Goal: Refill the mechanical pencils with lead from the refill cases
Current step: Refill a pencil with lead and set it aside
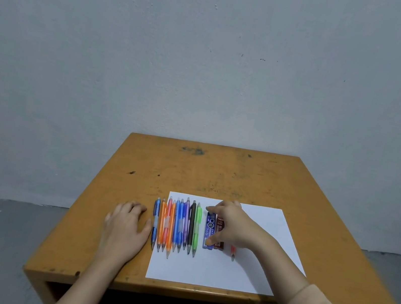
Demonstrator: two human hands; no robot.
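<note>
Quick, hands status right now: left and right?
Left hand: open, resting flat on the table.
Right hand: over the refill cases, touching them; grip cannot be told.

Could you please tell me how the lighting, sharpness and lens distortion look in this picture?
Head view: light is dim, even and soft, with only faint shadows under the left hand and right hand; the white paper is the brightest patch, without glare; the blue refill case print is readable, the dark red case beside it blurred; the wide lens bows the table edges slightly.
</note>
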